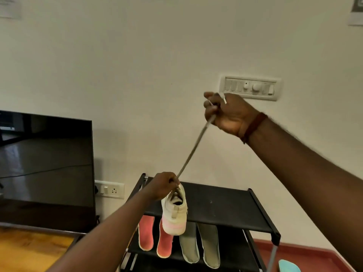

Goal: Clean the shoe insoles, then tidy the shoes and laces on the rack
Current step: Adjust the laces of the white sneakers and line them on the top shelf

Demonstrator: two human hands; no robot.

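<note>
While pinched at the collar by the left hand (164, 185), white shoe (174, 211) hung above the rack (225, 205). Lace (193, 148) pulled taut toward one o'clock, clamped in the right hand (225, 112), motion-blurred. Insoles (177, 242) at six o'clock, partly hidden.

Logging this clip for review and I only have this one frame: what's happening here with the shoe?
A person is working on a white shoe above a black shoe rack. The left hand holds the shoe up by its opening, and the right hand pulls a lace taut, up and away from it. On the shelf below lie two pink insoles and two grey-green insoles. The rack's top shelf holds no shoes.
</note>
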